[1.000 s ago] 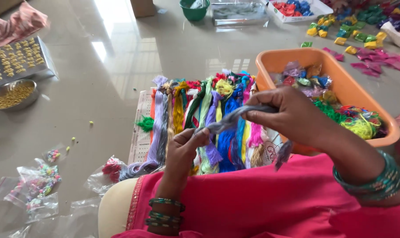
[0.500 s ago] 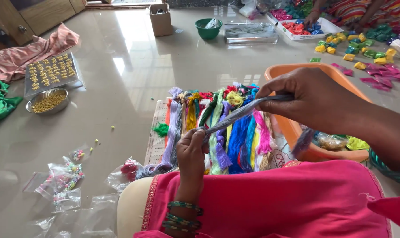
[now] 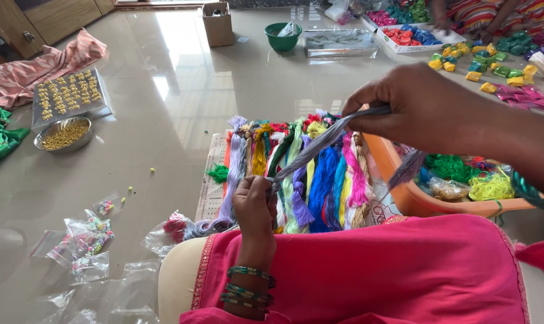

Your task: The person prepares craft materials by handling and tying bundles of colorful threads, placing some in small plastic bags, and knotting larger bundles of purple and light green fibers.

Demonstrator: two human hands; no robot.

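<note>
A grey-lavender skein of thread (image 3: 320, 144) runs taut between my two hands. My left hand (image 3: 255, 207) is closed around its lower end, just above my pink-clad lap. My right hand (image 3: 419, 108) pinches the upper end higher up and to the right, and a loose tail of the same thread (image 3: 405, 170) hangs below it. Under the stretched skein lies a row of coloured thread skeins (image 3: 302, 174) on a sheet of newspaper (image 3: 210, 186).
An orange plastic tub (image 3: 416, 201) with green and yellow thread sits at right. Small plastic bags of beads (image 3: 89, 237) lie at lower left. A steel bowl (image 3: 63, 133) and tray of gold pieces (image 3: 68, 96) stand at far left. Another person sits at top right among coloured packets (image 3: 482, 60).
The view has tilted up and back. My right hand has pulled the grey skein up and to the right, so it is stretched longer between my hands.
</note>
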